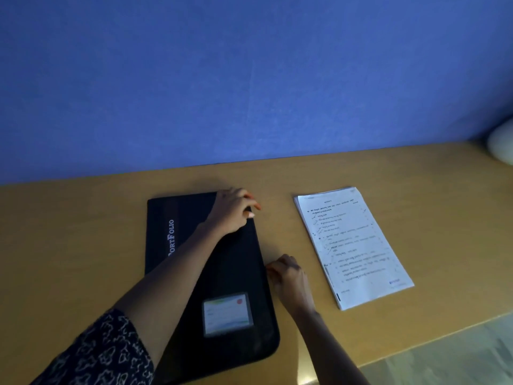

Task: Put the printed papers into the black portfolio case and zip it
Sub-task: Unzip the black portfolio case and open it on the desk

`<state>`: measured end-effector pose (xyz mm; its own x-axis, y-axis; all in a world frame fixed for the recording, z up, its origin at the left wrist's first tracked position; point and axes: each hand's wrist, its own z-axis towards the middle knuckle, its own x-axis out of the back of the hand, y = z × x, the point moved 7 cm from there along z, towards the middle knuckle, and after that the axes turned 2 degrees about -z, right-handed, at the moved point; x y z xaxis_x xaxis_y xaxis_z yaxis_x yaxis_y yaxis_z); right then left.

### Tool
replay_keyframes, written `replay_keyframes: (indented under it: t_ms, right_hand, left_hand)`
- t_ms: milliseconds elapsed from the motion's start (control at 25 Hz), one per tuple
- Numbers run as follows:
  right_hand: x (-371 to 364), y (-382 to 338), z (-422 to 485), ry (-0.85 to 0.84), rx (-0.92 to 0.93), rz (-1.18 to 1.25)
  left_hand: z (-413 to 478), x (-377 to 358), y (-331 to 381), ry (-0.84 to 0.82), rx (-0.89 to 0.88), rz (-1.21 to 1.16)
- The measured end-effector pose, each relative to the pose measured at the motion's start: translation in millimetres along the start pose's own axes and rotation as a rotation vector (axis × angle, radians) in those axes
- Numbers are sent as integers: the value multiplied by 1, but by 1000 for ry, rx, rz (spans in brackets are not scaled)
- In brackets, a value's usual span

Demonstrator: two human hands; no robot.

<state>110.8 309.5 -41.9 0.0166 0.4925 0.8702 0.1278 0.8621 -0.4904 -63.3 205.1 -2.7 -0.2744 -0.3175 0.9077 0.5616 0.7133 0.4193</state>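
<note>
Beyond the patterned sleeve [105, 354], the left hand [233, 211] grips the far corner of the black case [238, 265], the right hand [288, 276] curls at its edge, hold unclear, and the papers [352, 245] lie unpacked on the table [97, 223] alongside.

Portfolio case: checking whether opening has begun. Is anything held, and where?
The left hand grips the black portfolio case at its far right corner. The right hand curls against its right edge midway; a grip there cannot be told. Printed papers lie unheld.
</note>
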Motion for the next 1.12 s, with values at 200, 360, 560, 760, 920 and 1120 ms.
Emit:
replay_keyframes:
  t_ms: [200, 360, 560, 760, 920, 1120]
  right_hand:
    - [7, -14, -4, 14, -15, -67]
    - [6, -17, -8, 38, 5, -117]
    - [1, -10, -28, 114, 16, -91]
    - [2, -8, -55, 135, 41, -54]
    - [0, -5, -85, 132, 19, -25]
    - [-5, 2, -145, 193, -31, 64]
  left_hand:
    - [-77, -48, 41, -277, -97, 42]
    - [-96, -58, 49, -203, -60, 64]
    - [-91, -59, 52, -143, -41, 78]
    - [-94, -57, 57, -117, -23, 71]
    - [-96, -57, 60, -126, 2, 89]
    - [-101, -60, 60, -134, 54, 107]
